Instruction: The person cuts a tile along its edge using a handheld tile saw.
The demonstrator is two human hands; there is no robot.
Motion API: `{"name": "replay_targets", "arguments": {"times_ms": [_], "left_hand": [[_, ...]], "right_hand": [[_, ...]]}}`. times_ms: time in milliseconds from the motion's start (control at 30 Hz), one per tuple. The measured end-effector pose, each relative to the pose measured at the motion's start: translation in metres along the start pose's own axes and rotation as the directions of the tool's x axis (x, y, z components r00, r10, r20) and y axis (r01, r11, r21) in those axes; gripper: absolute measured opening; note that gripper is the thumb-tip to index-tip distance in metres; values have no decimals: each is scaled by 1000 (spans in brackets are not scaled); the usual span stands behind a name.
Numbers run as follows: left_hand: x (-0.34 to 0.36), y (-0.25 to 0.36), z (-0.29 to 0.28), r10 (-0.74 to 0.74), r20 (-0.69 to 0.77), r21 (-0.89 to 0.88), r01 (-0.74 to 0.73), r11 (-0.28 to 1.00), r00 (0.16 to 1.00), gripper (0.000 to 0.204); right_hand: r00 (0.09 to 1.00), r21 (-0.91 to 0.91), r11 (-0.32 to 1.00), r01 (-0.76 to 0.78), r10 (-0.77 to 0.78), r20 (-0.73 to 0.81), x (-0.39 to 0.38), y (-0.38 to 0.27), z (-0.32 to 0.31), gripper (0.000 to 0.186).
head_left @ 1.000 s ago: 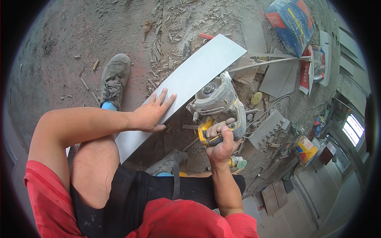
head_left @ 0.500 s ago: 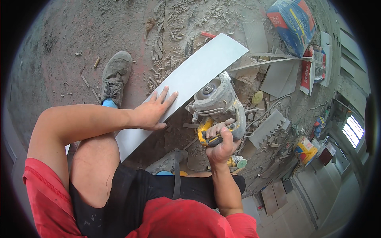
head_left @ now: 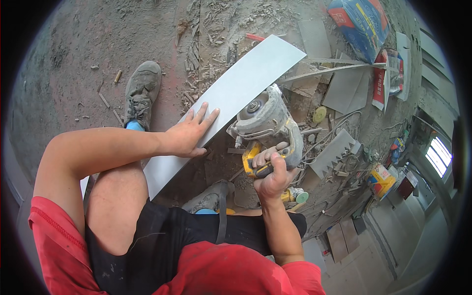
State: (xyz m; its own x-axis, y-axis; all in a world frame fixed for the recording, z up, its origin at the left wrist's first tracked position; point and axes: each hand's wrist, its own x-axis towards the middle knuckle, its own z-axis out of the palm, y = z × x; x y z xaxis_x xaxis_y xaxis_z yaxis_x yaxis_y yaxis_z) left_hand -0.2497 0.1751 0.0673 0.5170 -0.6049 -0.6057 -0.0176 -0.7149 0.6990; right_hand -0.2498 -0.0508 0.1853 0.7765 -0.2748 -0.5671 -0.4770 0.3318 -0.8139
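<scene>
A long white tile strip [head_left: 250, 73] slants from beside my bent knee up toward the far right. My left hand [head_left: 191, 133] lies on it with fingers spread, the thumb near its right edge. In my right hand [head_left: 273, 173] is a dusty angle grinder [head_left: 268, 120] with a yellow and black handle; my fingers wrap round the grip. Its round disc [head_left: 253, 107] sits under the guard, close against the strip's right edge. Whether the disc touches the tile I cannot tell.
A blue and red bag [head_left: 361, 27] stands at the far right. Near it lie grey tile offcuts [head_left: 344, 91], a notched sheet [head_left: 334, 152], cables and a yellow round piece [head_left: 319, 114]. Another yellow power tool [head_left: 294, 195] lies by my right forearm. My shoe [head_left: 143, 93] rests left of the strip.
The view has shifted slightly. The grinder has turned a little and its head sits slightly higher along the strip's edge. My left hand stays on the tile.
</scene>
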Motion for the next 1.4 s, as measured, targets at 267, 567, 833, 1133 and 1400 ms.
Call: {"name": "replay_targets", "arguments": {"times_ms": [267, 567, 833, 1133, 1400], "left_hand": [[-1, 0, -1, -7, 9, -5, 7, 1000, 1000, 119], [0, 4, -3, -24, 29, -6, 24, 1000, 999, 119], [-1, 2, -2, -23, 12, -5, 23, 1000, 1000, 119], [0, -8, -2, 64, -45, -21, -65, 998, 997, 122], [-29, -20, -4, -392, 235, -130, 428, 894, 889, 77]], "right_hand": [[1000, 7, 1000, -13, 13, 11, -4, 5, -3, 37], [999, 36, 999, -33, 33, 3, -8, 6, -6, 35], [999, 52, 997, -53, 53, 6, -10, 8, -4, 34], [998, 23, 998, -66, 65, 18, -9, 2, -11, 29], [984, 278, 954, -114, 147, -104, 22, -44, -37, 22]]}}
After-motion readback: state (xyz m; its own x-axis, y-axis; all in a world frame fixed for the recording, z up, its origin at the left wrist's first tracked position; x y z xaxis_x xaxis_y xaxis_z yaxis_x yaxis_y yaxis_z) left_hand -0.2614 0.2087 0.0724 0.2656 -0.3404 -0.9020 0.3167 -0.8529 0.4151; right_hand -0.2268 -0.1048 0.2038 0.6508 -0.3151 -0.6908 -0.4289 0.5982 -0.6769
